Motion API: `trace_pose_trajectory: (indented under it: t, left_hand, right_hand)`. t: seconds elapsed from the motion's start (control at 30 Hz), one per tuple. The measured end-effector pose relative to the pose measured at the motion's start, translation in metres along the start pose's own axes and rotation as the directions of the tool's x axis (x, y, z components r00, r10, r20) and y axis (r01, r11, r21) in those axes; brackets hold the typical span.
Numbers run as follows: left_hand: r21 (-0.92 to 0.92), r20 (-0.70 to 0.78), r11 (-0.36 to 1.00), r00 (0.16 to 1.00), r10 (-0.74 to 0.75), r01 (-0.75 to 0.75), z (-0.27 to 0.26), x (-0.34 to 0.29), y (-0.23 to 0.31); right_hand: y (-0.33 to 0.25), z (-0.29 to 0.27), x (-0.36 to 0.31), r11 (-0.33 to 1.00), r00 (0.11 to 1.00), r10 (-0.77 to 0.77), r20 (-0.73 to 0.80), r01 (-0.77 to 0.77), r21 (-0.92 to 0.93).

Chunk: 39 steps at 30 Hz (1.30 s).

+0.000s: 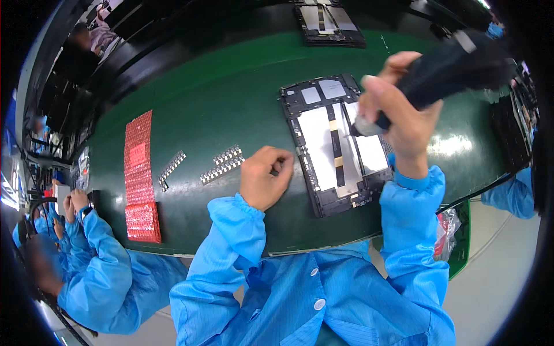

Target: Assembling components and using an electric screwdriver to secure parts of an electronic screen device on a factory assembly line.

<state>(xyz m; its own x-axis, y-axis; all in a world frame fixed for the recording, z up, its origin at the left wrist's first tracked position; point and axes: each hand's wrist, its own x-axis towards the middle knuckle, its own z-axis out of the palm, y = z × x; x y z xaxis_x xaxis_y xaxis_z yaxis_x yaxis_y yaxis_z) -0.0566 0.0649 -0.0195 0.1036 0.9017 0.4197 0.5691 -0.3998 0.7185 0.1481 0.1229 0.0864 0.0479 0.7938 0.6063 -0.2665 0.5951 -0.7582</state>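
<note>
An opened tablet (316, 138) lies flat on the green table, its inner side up with white panels and a dark ribbon cable (336, 144) showing. My right hand (407, 112) wraps round a thick black power screwdriver (447, 72), slightly blurred, held tilted above the tablet's right half. Whether its tip touches the tablet I cannot tell. Beside the tablet's left edge, my left hand (265, 179) has its fingers curled in a pinch; anything between them is too small to make out. Strips of small dark-and-silver parts (222, 165) lie just left of it.
Another strip (172, 167) lies near a red bubble-wrap pouch (138, 173) on the left. A second opened device (329, 23) stands at the far edge. A green crate (461, 242) with plastic bags is below right. A co-worker in blue (104, 271) sits at left.
</note>
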Motion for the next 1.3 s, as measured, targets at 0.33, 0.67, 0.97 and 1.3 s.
trace_pose_trajectory:
  t: [0.33,0.67,0.97,1.3]
  left_hand:
    - [-0.354,-0.165,0.875,0.899,-0.407,0.331,-0.028,0.011,-0.031]
    - [-0.188,-0.213,0.963,0.949,-0.233,0.195,-0.030,0.011,-0.033]
    - [-0.213,-0.202,0.962,0.956,-0.213,0.169,-0.030,0.007,-0.032]
    - [-0.181,-0.207,0.972,0.960,-0.186,0.149,-0.025,0.008,-0.037]
  right_hand:
    - [0.063,0.063,0.018,0.988,0.982,0.146,0.119,-0.139,-0.070]
    - [0.079,0.065,0.016,0.987,0.981,0.151,0.123,-0.141,-0.083]
    - [0.069,0.074,0.004,0.973,0.964,0.189,0.189,-0.158,-0.168]
    - [0.055,0.052,0.013,0.992,0.999,0.024,0.045,-0.018,-0.125]
